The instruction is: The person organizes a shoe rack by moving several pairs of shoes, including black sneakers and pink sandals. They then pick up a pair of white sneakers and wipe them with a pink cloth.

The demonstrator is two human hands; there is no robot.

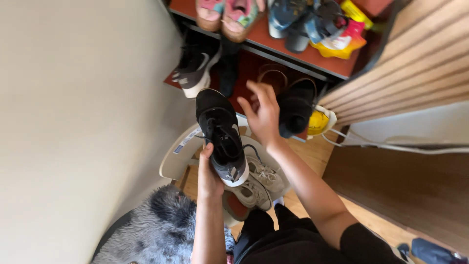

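Left hand (209,177) clasps black sneaker (221,137) by the heel, toe raised toward shoe rack (293,54). Right hand (263,116) fingers spread, empty, hovering near dark shoe (296,107) on lower shelf.

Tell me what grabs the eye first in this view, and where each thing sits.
Dead centre, the left hand holds up a black sneaker with a white sole, while the right hand reaches open toward the shoe rack above. Beneath the sneaker lie grey laced shoes in a white basket, and pink sandals brighten the top shelf.
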